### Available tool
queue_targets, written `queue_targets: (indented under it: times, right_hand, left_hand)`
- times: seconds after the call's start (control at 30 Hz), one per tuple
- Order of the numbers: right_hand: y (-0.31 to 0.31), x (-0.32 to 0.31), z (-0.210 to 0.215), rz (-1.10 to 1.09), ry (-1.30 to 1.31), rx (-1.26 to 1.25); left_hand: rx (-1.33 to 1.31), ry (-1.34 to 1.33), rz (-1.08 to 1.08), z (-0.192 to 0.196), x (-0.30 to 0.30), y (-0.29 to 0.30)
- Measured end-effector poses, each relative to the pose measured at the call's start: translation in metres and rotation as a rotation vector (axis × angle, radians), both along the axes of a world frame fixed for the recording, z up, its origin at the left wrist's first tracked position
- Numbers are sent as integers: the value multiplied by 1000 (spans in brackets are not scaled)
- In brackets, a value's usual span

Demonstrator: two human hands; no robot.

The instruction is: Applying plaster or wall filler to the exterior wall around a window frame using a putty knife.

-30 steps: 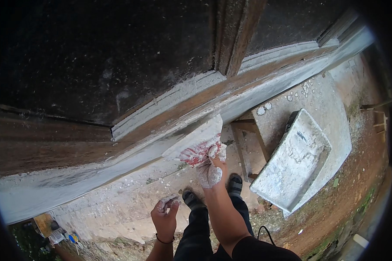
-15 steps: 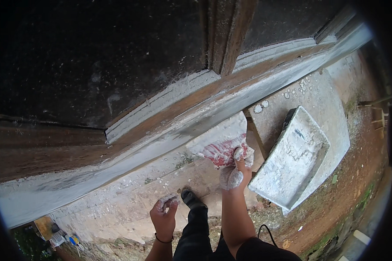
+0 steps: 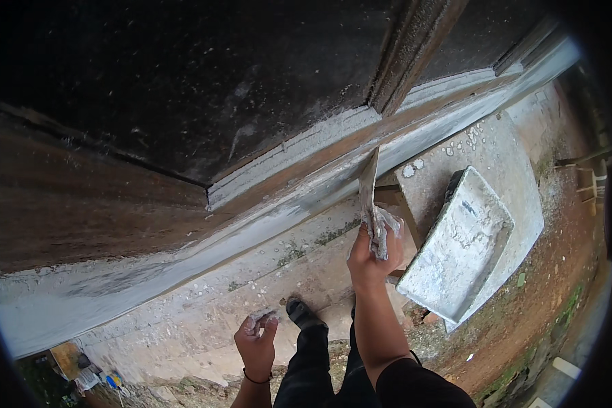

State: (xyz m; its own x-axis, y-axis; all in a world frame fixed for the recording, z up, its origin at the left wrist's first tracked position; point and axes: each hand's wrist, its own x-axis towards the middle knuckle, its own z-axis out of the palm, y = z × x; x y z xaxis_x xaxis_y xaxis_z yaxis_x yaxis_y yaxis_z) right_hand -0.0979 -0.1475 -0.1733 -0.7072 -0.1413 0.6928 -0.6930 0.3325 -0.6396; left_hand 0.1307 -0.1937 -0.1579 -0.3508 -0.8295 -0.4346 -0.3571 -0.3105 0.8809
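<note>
In my right hand (image 3: 370, 262) is a wide putty knife (image 3: 368, 182), its blade turned nearly edge-on. White paste coats the tool and my fingers. The blade's tip overlaps the whitish wall (image 3: 265, 230) below the window sill; whether it touches, I cannot tell. My left hand (image 3: 255, 343) hangs lower, over the ground near my shoe, its fingers curled together and smeared with white paste. What they hold, if anything, is hidden. To the right of my right hand, a white rectangular tray (image 3: 449, 262) holds white paste.
The tray rests on a pale board (image 3: 506, 160) spotted with white drips. A dark window pane (image 3: 183, 88) with a wooden post (image 3: 415, 54) rises above the sill. Below lie a stained concrete ledge (image 3: 183, 333) and reddish soil (image 3: 503, 333). Small items (image 3: 88, 374) sit at lower left.
My right hand has twisted, taking the putty knife from broadside to edge-on, its blade now more upright. The view has shifted, so the window post appears further right. My left hand stays nearly still.
</note>
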Motion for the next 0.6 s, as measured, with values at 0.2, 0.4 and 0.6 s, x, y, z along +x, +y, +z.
queue_targets:
  times: [0.2,0.4,0.6]
  right_hand:
    - [-9,19,-2,72,-23,9]
    - [-15,43,-1,134,19,13]
    - [-22,71,2,218,-33,-10]
  left_hand:
    - [-8,1,13,-8,33,-14]
    - [-6,-3,25,-1,49,-20]
    - [-13,-4,48,1,57,-17]
